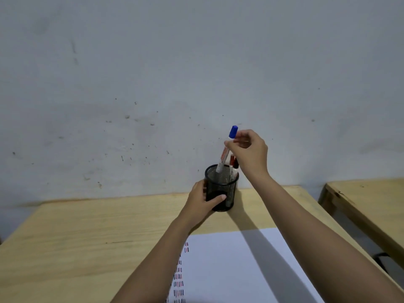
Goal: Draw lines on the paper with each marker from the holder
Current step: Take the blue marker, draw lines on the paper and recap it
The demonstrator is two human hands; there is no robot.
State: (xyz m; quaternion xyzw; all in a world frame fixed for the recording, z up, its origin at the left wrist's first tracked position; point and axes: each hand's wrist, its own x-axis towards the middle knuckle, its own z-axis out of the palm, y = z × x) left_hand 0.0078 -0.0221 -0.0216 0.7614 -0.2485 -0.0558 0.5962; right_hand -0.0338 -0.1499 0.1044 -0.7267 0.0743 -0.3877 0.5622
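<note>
A black mesh holder (pixel 227 182) stands at the back of the wooden table (pixel 87 237), close to the wall. My left hand (pixel 202 200) wraps around its lower left side. My right hand (pixel 249 153) pinches a white marker with a blue cap (pixel 225 154) near its top; the marker is tilted, and its lower end is inside the holder's mouth. Two more markers with dark red and black caps (pixel 233 162) stand in the holder. White paper (pixel 229 270) lies in front of me, with rows of short red and black lines along its left edge.
A grey, stained wall (pixel 175 73) rises right behind the table. A second wooden table (pixel 367 200) stands to the right, across a narrow gap. My right arm casts a long shadow over the paper.
</note>
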